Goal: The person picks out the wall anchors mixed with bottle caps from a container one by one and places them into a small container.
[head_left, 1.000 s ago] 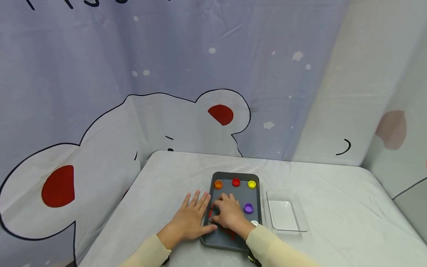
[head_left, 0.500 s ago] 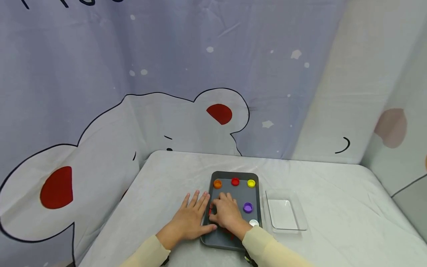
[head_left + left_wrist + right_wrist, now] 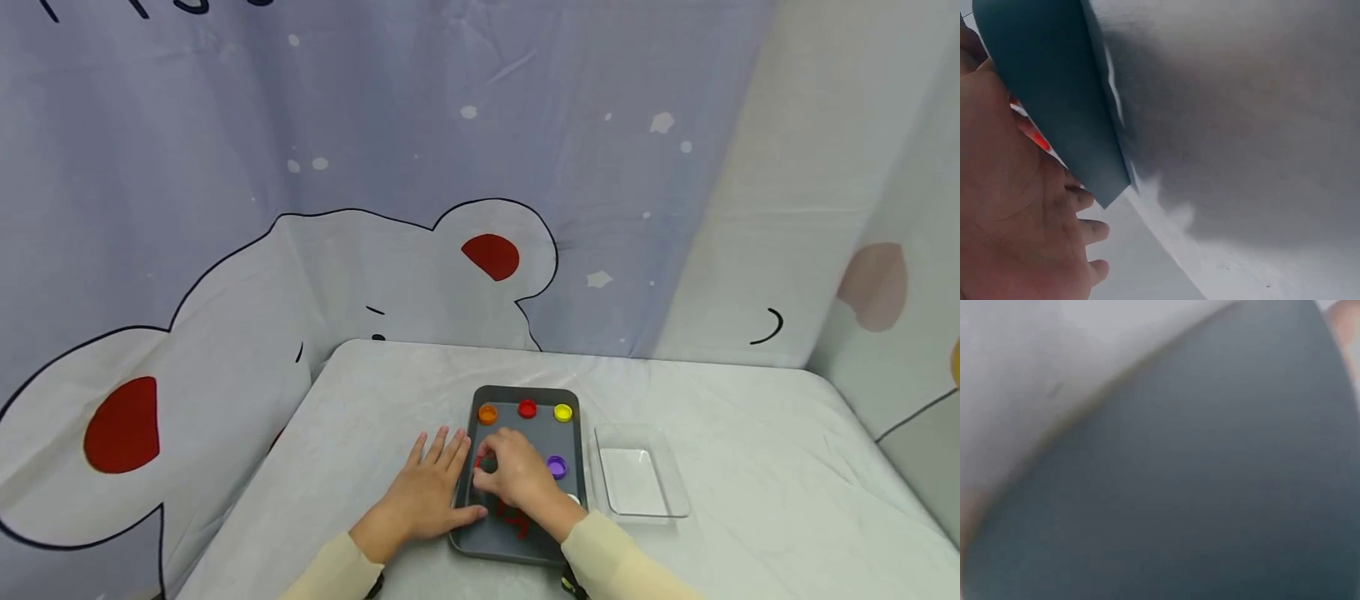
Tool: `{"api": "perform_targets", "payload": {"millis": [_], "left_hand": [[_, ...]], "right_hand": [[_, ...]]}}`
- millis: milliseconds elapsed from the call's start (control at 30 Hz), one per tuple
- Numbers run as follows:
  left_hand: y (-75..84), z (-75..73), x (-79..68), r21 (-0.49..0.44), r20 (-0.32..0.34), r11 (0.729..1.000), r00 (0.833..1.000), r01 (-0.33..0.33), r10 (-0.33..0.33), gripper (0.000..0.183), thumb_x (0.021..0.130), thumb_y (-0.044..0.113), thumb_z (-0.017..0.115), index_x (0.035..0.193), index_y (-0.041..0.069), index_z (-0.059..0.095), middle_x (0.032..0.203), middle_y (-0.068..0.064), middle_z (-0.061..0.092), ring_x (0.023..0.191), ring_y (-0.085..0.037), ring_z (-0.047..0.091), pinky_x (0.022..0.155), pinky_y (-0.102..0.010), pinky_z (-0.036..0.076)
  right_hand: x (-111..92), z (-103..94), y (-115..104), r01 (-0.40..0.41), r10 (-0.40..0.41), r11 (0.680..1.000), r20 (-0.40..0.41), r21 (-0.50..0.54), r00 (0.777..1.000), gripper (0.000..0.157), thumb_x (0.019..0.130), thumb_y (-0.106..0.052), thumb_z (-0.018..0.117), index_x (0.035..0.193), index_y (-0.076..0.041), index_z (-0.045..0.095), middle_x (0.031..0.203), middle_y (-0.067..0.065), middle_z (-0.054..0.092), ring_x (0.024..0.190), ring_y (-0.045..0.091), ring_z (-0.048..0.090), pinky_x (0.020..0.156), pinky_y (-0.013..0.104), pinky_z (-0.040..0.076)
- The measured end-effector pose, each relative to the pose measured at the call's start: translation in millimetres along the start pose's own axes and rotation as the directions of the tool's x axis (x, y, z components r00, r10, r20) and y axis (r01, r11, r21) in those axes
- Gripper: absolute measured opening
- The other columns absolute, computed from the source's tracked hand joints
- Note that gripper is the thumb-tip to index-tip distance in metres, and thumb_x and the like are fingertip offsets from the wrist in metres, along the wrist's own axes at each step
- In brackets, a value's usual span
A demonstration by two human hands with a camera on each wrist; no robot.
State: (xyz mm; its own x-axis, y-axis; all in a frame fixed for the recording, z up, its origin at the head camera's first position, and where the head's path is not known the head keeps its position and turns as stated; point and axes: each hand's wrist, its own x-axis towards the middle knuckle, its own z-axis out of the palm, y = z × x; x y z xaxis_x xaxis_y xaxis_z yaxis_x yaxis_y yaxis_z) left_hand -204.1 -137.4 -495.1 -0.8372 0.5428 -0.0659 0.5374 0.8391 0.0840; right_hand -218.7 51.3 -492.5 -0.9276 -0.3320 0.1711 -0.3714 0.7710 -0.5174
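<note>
My left hand [image 3: 422, 498] lies with spread fingers over the left rim of a dark grey tray [image 3: 543, 550]. In the left wrist view its palm [image 3: 1016, 212] is close beside the tray's side wall [image 3: 1054, 94]. Over the tray's left part, the thumb and fingertips of my right hand [image 3: 521, 473] pinch a thin red strip [image 3: 477, 461], partly hidden by the fingers. Several small red pieces [image 3: 517, 522] lie on the tray below that hand. The right wrist view is blurred and mostly filled by a dark grey surface [image 3: 1179, 462].
Along the tray's far side sit an orange cap [image 3: 487, 414], a red cap [image 3: 527, 408] and a yellow cap [image 3: 563, 412]. A purple cap [image 3: 557, 467] and a half-hidden white cap [image 3: 573, 498] are at its right. A transparent box [image 3: 678, 492] stands right of the tray on white cloth [image 3: 765, 467].
My right hand has shifted slightly up and right with the red strip, so more red pieces show beneath it. The left hand stays in place on the tray's rim.
</note>
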Motion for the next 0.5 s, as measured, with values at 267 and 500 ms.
{"api": "perform_targets", "payload": {"millis": [267,500], "left_hand": [[0.0,1.0,1.9,0.007,-0.025,0.999,0.999,0.032,-0.031,0.102,0.092,0.077,0.046,0.161,0.005,0.026,0.168,-0.013,0.021,0.155,-0.038,0.015,0.122,-0.060,0.010],[-1.9,5.0,6.0,-0.025,-0.054,0.999,0.997,0.044,-0.046,0.097,0.094,0.072,0.049,0.160,0.005,0.026,0.168,-0.013,0.022,0.154,-0.040,0.015,0.121,-0.062,0.011]], "right_hand": [[-11,-29.7,-1,-0.009,0.020,0.992,-0.080,0.126,0.997,0.012,0.086,-0.021,0.075,0.096,-0.016,0.070,0.068,-0.011,0.051,0.053,0.004,0.044,0.051,0.022,0.039],[-25,-58.9,14,-0.049,0.077,0.985,-0.170,0.165,0.982,0.013,0.086,-0.018,0.077,0.097,-0.014,0.072,0.058,-0.012,0.048,0.046,0.004,0.042,0.050,0.023,0.040]]}}
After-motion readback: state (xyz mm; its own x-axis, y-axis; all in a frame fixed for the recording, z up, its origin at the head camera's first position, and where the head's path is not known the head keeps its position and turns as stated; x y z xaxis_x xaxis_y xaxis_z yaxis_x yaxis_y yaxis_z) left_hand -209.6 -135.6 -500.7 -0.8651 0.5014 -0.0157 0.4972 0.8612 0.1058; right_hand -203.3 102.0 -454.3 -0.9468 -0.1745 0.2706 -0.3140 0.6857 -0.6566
